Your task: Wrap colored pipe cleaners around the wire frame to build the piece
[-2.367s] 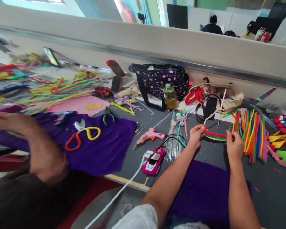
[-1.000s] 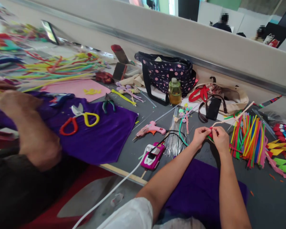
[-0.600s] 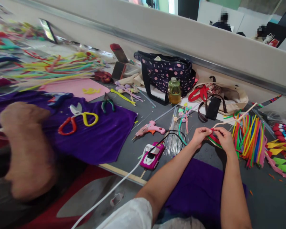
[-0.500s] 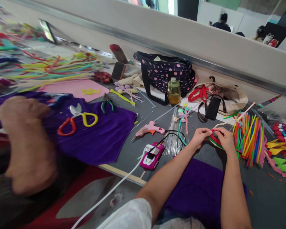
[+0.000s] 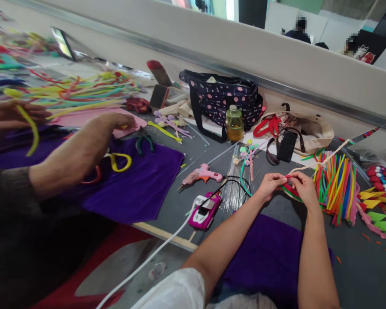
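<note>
My left hand (image 5: 271, 185) and my right hand (image 5: 304, 188) meet over the grey table, each pinching a small red piece of a pipe cleaner strand. Green and cream lengths (image 5: 292, 194) of the strand curve below and between my fingers. A twisted cream tail (image 5: 323, 162) runs up and to the right, past a bundle of colourful pipe cleaners (image 5: 339, 184). Beneath my forearms lies a folded purple cloth (image 5: 266, 253). My fingers partly hide the red piece.
Left of my arm are a pink glue gun (image 5: 202, 173), a magenta power strip (image 5: 206, 212) with a white cable, and clear sticks (image 5: 233, 189). Behind stand a bottle (image 5: 234, 123) and a dark patterned bag (image 5: 225, 94). A co-worker's arm (image 5: 73, 156) reaches over scissors (image 5: 120, 162).
The co-worker's arm has swung over the purple cloth and scissors, and their other hand now shows with a yellow pipe cleaner. My hands stay almost in place; the cream tail shifts slightly right.
</note>
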`<state>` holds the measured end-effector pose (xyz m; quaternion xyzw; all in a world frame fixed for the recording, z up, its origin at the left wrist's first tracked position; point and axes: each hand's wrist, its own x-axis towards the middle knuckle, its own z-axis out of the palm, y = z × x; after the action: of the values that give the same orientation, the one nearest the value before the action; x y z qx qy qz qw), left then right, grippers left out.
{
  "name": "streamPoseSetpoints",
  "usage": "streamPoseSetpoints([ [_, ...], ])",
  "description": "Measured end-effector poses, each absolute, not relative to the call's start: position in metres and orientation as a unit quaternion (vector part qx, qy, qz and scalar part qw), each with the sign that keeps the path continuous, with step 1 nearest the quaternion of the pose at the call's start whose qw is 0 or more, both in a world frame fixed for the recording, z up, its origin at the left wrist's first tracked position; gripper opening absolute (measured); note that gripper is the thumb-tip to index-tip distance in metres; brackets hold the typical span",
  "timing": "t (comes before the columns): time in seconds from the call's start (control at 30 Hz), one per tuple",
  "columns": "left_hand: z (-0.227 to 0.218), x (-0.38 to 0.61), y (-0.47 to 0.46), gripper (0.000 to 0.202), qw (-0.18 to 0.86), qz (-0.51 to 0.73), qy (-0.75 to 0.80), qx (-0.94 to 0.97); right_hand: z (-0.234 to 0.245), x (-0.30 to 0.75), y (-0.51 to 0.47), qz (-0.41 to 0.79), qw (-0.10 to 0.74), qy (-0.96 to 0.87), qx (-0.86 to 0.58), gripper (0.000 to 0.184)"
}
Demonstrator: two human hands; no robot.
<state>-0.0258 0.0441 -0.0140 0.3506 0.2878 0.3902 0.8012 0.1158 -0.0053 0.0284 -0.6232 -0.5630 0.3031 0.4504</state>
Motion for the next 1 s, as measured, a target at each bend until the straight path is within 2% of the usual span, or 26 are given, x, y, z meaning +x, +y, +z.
streamPoseSetpoints([
  [0.2, -0.015, -0.025, 0.043, 0.039, 0.801, 0.395, 0.285, 0.348, 0.026, 0.116, -0.005, 0.288, 0.462, -0.555, -0.629, 0.018],
  [0.47, -0.017, -0.024, 0.045, 0.035, 0.795, 0.422, 0.3, 0.316, 0.019, 0.108, -0.001, 0.199, 0.469, -0.61, -0.607, 0.017],
  [1.0, -0.009, -0.027, 0.043, 0.04, 0.795, 0.404, 0.29, 0.346, 0.022, 0.111, -0.003, 0.284, 0.501, -0.56, -0.596, 0.022],
])
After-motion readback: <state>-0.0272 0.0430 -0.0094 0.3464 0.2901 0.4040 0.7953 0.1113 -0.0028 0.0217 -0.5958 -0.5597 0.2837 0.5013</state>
